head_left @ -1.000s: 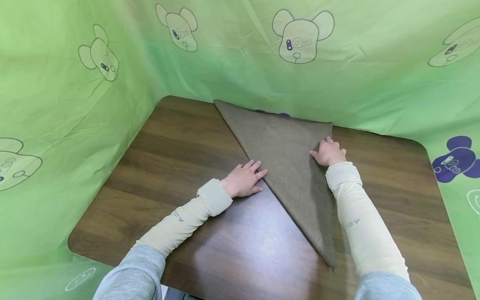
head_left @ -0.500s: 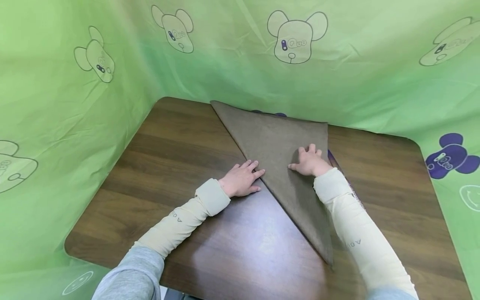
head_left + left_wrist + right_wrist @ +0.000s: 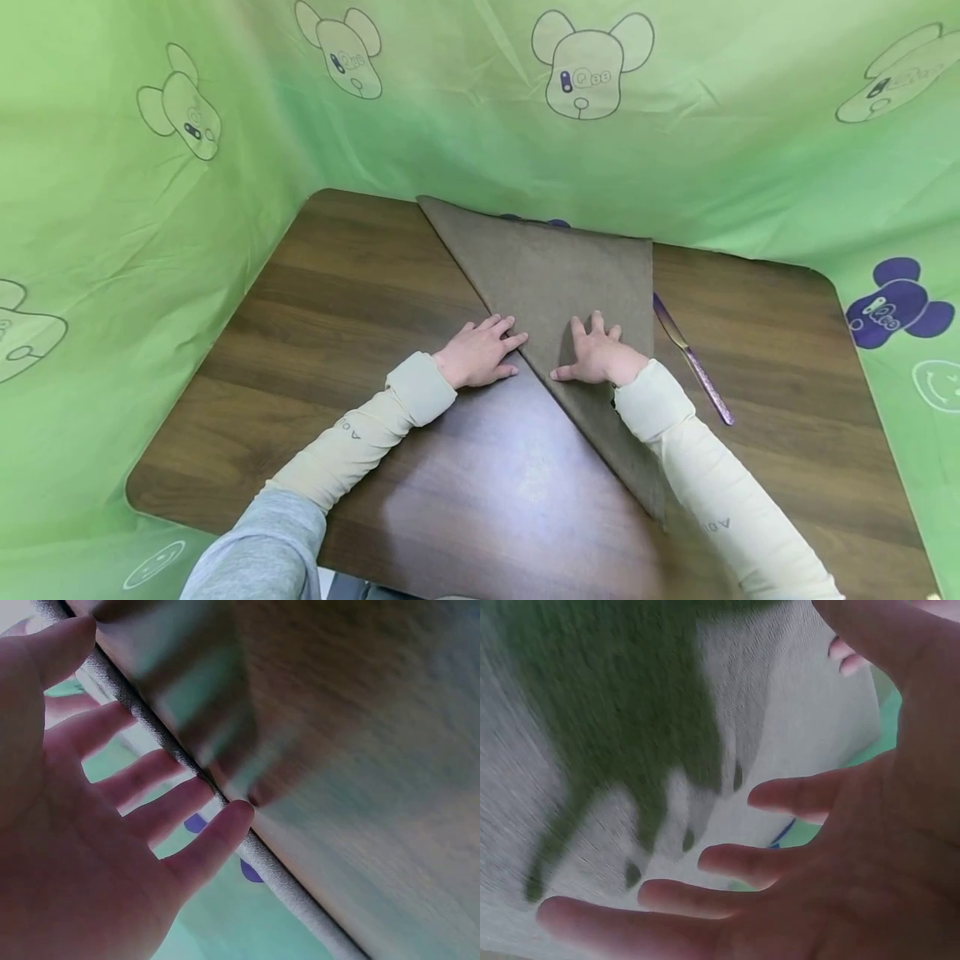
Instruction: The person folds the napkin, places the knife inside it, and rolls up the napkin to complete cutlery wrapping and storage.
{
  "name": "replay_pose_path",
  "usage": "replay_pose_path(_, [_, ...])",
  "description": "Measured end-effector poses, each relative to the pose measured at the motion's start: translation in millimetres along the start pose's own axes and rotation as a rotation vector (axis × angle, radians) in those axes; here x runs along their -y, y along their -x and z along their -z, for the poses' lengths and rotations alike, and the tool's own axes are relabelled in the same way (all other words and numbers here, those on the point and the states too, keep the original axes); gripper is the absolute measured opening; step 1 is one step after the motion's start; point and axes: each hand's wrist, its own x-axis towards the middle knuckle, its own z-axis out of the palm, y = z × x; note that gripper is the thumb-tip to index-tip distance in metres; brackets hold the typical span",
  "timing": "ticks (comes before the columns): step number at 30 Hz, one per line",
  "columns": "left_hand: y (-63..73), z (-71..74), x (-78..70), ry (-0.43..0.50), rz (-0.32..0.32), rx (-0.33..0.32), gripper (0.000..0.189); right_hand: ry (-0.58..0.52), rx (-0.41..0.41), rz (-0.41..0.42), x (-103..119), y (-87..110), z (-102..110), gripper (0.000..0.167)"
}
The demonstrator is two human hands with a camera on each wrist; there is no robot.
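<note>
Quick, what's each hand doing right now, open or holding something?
Left hand: open, holding nothing, at the edge of the brown cloth.
Right hand: open, holding nothing, over the brown cloth.

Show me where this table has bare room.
Bare table: left of the cloth and left hand; right of the knife; and on the near side, between the left sleeve and the cloth's long edge. Crowded: the cloth, with the left hand at its long edge, the right hand over it and the knife by its right side.
</note>
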Motion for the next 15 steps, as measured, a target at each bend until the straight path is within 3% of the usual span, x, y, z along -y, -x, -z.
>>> replay_pose_path(15, [1.5, -0.8, 0.6, 0.007, -0.005, -0.014, 0.059, 0.018, 0.018, -0.036, -0.7, -0.5, -11.2, 0.11])
